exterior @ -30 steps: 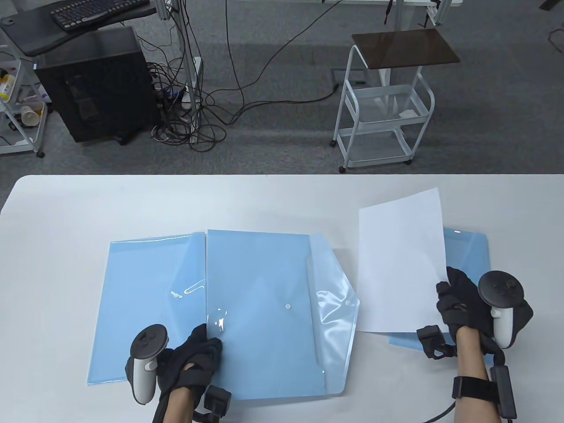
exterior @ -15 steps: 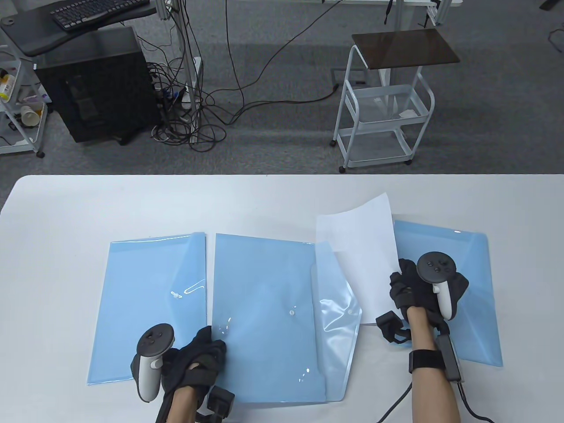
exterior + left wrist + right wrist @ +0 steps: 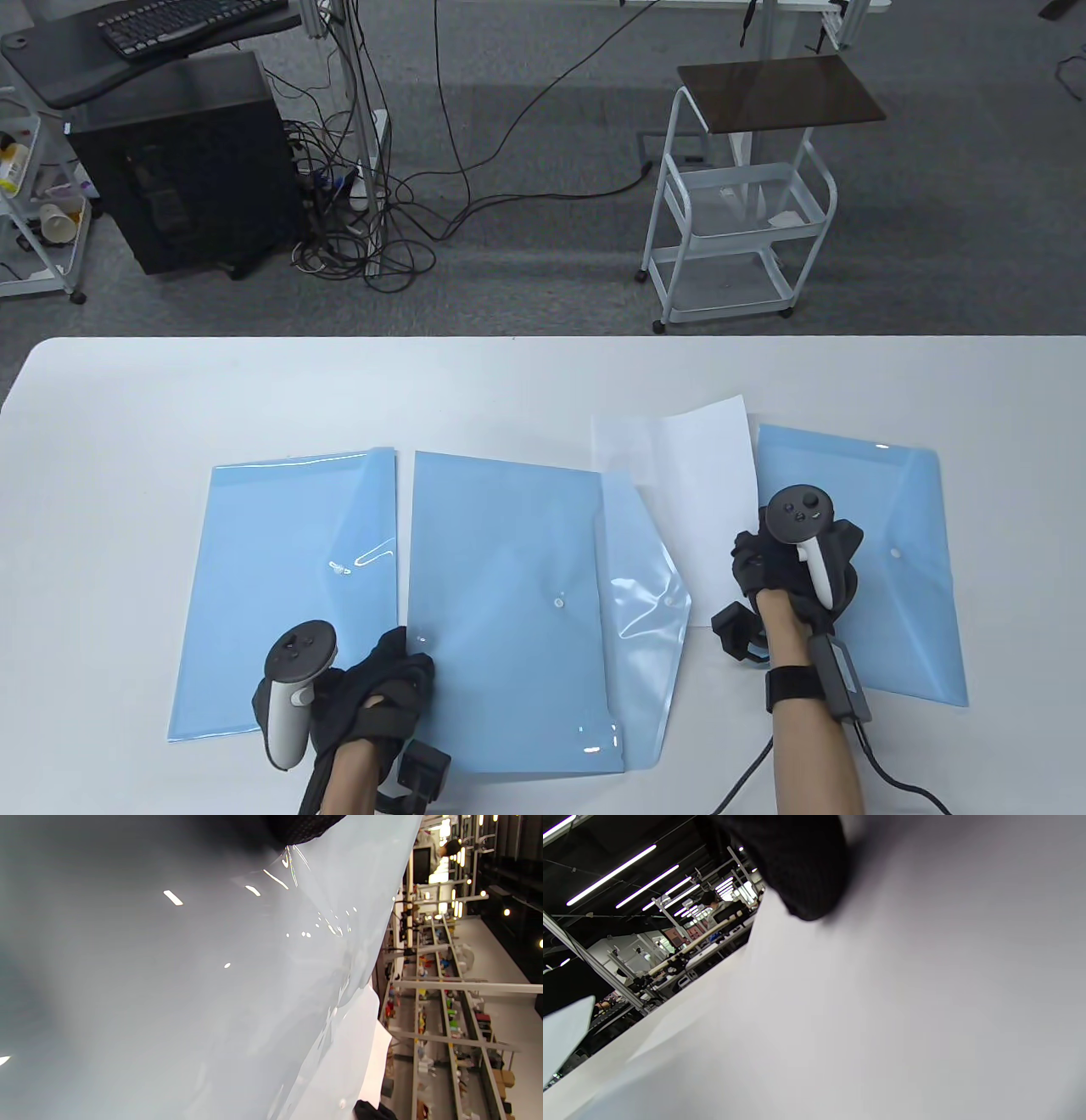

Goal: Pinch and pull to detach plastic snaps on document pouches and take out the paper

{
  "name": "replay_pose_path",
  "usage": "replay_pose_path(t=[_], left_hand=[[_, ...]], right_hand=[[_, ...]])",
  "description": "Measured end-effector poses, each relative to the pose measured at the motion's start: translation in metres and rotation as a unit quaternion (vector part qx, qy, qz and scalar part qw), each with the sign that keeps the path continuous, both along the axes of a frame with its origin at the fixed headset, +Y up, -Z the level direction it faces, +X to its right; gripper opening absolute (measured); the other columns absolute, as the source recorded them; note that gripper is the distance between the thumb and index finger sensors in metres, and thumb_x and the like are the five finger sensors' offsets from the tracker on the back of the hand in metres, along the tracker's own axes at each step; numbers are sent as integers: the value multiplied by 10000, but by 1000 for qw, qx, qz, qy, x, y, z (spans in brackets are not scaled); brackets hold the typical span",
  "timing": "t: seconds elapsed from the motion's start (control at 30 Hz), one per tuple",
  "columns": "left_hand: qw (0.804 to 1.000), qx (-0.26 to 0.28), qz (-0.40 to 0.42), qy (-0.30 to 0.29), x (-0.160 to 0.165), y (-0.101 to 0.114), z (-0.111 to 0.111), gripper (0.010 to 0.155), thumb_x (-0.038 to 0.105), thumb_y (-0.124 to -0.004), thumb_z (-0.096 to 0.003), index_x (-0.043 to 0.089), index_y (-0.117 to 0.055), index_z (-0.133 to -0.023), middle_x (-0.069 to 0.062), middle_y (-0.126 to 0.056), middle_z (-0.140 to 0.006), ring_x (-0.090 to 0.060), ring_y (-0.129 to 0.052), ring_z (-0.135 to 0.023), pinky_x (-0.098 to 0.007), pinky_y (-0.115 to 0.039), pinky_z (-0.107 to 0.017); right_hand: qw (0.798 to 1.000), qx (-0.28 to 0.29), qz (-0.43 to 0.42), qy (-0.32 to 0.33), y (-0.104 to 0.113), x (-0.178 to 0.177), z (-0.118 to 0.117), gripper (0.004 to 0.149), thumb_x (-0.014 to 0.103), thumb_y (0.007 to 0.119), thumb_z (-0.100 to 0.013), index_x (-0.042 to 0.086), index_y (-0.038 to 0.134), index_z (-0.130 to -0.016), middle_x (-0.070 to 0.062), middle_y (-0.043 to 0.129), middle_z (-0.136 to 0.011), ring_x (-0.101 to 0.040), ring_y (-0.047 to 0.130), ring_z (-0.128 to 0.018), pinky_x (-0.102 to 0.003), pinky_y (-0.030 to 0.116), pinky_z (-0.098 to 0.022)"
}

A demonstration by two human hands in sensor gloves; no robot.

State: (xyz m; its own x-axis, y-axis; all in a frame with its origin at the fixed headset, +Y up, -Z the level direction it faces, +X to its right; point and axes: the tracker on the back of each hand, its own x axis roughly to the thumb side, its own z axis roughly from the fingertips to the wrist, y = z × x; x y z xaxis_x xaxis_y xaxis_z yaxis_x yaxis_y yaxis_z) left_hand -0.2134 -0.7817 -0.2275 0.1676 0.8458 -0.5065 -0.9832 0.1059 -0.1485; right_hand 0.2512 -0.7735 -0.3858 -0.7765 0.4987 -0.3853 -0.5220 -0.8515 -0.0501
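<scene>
Overhead, the white paper lies on the worktop between the opened middle pouch and the right pouch; the right wrist view shows only blurred paper. The left hand pinches the middle pouch's near-left corner. The right hand rests on the paper's near edge, fingers curled, grip unclear.

grey carpet floor beyond the white counter. white wire trolley with dark brown top at right. black computer tower at left, tangled black cables beside it. black keyboard upper left.
</scene>
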Motion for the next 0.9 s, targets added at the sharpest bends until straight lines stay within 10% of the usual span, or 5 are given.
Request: replay_pose_path(t=[0.9], left_hand=[[1000, 5, 13, 4, 0, 0, 2, 514, 200, -634, -581, 116, -487, -1066, -50, -837, -918, -255, -1014, -603, -400, -886, -445]], right_hand=[[998, 5, 59, -17, 8, 3, 18, 689, 301, 872, -486, -32, 612, -1030, -257, 945, -832, -391, 1031, -500, -531, 895, -314]])
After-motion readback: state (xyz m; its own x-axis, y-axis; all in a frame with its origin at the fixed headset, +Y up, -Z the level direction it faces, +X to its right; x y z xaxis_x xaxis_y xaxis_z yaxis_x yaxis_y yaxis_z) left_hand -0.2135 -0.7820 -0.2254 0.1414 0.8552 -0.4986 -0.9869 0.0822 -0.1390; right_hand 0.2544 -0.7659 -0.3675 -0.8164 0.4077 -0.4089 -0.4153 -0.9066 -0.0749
